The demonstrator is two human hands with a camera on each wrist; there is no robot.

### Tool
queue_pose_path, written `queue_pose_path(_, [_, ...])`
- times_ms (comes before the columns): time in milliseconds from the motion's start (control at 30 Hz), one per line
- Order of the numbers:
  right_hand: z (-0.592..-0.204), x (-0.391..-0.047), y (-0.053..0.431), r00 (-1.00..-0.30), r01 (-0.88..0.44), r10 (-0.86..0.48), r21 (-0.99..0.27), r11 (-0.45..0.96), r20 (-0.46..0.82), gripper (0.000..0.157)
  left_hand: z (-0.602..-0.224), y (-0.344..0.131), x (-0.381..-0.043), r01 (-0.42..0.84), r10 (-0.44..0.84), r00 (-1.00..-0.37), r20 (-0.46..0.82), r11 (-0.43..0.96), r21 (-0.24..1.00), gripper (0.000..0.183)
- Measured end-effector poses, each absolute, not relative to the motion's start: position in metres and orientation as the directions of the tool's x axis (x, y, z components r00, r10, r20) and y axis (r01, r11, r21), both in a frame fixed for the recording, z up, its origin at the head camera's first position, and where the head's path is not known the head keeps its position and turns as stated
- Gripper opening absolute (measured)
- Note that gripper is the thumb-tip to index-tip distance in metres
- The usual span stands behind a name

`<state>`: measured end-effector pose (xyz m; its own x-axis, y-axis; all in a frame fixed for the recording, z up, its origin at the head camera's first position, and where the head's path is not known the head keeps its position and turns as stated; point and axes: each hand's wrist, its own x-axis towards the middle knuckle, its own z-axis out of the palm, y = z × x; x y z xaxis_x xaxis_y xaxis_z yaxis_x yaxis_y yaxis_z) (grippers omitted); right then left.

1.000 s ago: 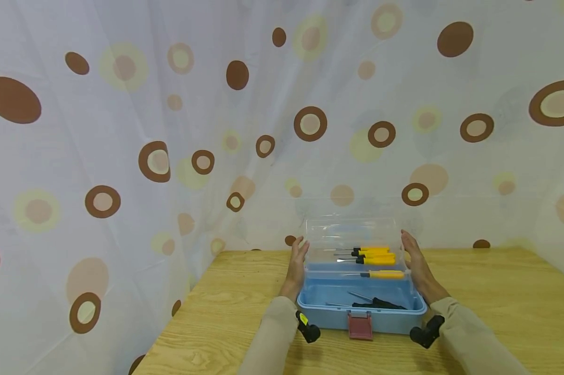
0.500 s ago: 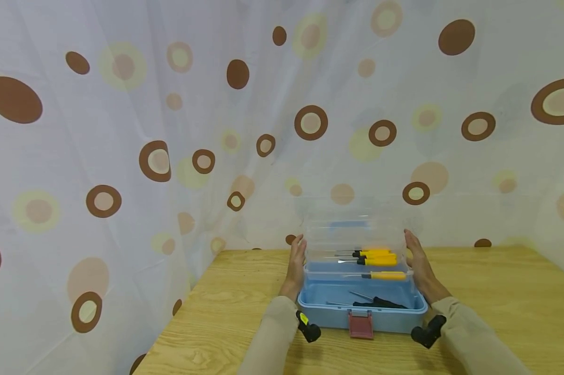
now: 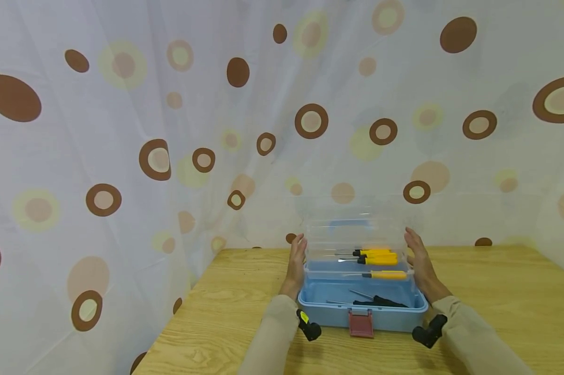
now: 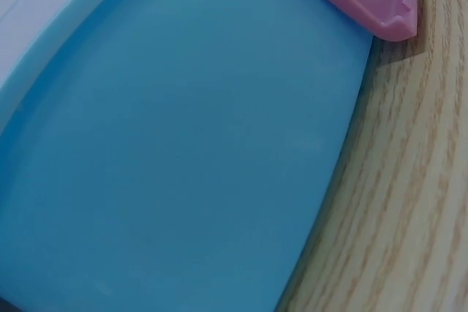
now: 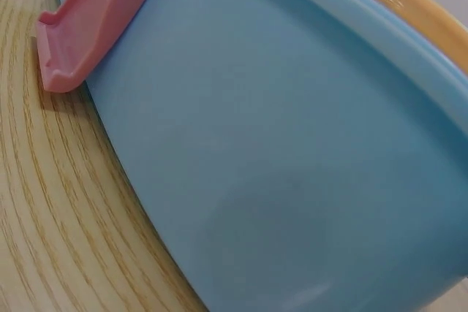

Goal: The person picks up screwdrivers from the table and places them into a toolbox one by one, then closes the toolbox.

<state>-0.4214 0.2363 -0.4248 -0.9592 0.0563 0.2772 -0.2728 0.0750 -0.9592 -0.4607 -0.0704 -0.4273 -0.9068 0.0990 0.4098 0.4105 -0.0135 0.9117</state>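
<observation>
A light blue toolbox [image 3: 319, 316] stands on the table, its transparent lid [image 3: 316, 229] raised at the back. Inside it, a clear tray [image 3: 319, 268] bears several yellow-handled screwdrivers [image 3: 387, 275]. Below the tray lie black-handled screwdrivers [image 3: 388, 302]. My left hand [image 3: 295, 268] is at the left end of the lid and tray, fingers extended upward. At the opposite end is my right hand [image 3: 422, 265], fingers pointing up and forward. Contact with the plastic is hard to make out. Both wrist views show the box's front wall, with no fingers visible.
A pink latch [image 3: 361, 324] hangs down at the front of the box, above the wooden table [image 3: 235, 307]. Behind the table hangs a white curtain [image 3: 192, 94] with brown and beige circles. Black wrist cameras [image 3: 308, 327] sit close to the box's front.
The transparent lid has tipped farther back, and a blue part on it shows more clearly. My right hand has shifted slightly to the right; my left hand has barely moved.
</observation>
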Motion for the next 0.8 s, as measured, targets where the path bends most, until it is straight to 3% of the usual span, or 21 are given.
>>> queue_pose_path(400, [-0.4244, -0.4181, 0.2376, -0.955, -0.285, 0.068, -0.957, 0.058, 0.289, 0.083, -0.4276, -0.0698, -0.4608, 0.403, 0.092, -0.908, 0.408, -0.067, 0.913, 0.063])
queue_pose_path(800, [-0.4222, -0.4133, 0.2385, -0.968, -0.249, -0.018, -0.968, -0.039, 0.25, 0.069, -0.4295, -0.0723, -0.4632, 0.372, 0.114, -0.916, 0.385, -0.115, 0.921, 0.069])
